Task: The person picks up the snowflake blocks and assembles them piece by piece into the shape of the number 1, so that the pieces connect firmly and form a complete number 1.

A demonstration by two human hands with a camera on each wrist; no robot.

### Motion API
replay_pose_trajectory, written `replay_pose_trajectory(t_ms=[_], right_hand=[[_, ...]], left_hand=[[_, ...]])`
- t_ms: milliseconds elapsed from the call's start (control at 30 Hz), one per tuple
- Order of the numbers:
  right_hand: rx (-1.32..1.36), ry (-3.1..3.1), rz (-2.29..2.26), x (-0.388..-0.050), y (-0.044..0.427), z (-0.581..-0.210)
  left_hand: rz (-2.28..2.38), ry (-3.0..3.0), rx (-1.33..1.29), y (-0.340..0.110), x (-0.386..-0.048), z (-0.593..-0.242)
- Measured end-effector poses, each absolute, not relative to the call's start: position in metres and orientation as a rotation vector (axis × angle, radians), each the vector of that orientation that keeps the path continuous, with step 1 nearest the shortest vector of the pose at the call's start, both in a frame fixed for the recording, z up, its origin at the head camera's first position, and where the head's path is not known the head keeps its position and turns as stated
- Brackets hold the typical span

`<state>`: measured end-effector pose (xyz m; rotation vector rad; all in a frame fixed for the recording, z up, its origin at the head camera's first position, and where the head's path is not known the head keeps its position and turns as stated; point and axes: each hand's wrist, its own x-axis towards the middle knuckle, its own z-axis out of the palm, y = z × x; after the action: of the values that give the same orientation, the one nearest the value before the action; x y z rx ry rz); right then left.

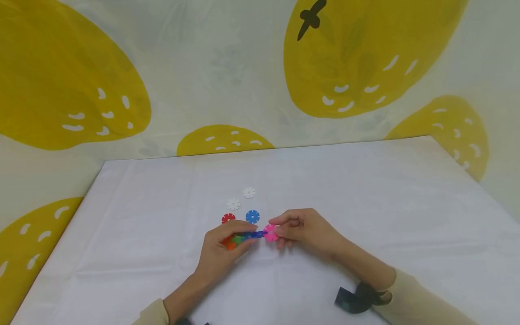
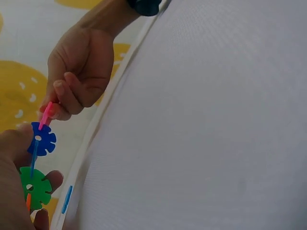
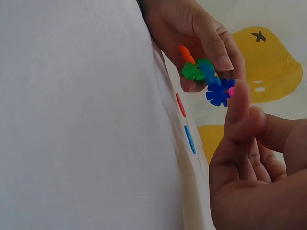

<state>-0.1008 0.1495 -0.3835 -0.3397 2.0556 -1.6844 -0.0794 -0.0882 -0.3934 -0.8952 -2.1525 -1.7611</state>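
My left hand (image 1: pixel 219 246) holds a chain of notched plastic discs between thumb and fingers. In the left wrist view the chain shows a green disc (image 2: pixel 41 191), a lighter blue disc (image 2: pixel 34 160) seen edge-on and a dark blue disc (image 2: pixel 44 142); an orange disc (image 3: pixel 186 54) shows in the right wrist view. My right hand (image 1: pixel 310 230) pinches a pink disc (image 1: pixel 271 233) by its edge. The pink disc meets the dark blue disc at the chain's end; how deep their slots interlock I cannot tell.
Beyond the hands, a red disc (image 1: pixel 228 218), a blue disc (image 1: pixel 253 216) and two white discs, a nearer white disc (image 1: pixel 233 204) and a farther white disc (image 1: pixel 249 192), lie flat on the white-covered table (image 1: pixel 365 189). A patterned yellow-and-white cloth (image 1: pixel 227 67) hangs behind.
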Motion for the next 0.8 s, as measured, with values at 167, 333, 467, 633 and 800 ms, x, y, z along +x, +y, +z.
replay_pose_trajectory(t_ms=[167,333,467,633,800], right_hand=[[-0.34,2.076,-1.67,-0.099,0.149,-0.384],[-0.323,2.081,-1.655,-0.097,0.146,-0.385],[-0.33,2.091,-1.645,-0.095,0.144,-0.386],[-0.327,2.093,-1.645,-0.094,0.143,-0.387],[-0.363,2.09,-1.654,-0.094,0.142,-0.387]], left_hand=[[-1.66,-2.114,-0.948,-0.09,-0.086,-0.412],[-1.48,-2.08,-0.982,-0.092,-0.09,-0.422],[-1.344,-2.034,-1.006,-0.092,-0.092,-0.424],[-1.249,-1.988,-1.05,-0.091,-0.094,-0.423],[-1.21,-1.975,-1.037,-0.09,-0.093,-0.423]])
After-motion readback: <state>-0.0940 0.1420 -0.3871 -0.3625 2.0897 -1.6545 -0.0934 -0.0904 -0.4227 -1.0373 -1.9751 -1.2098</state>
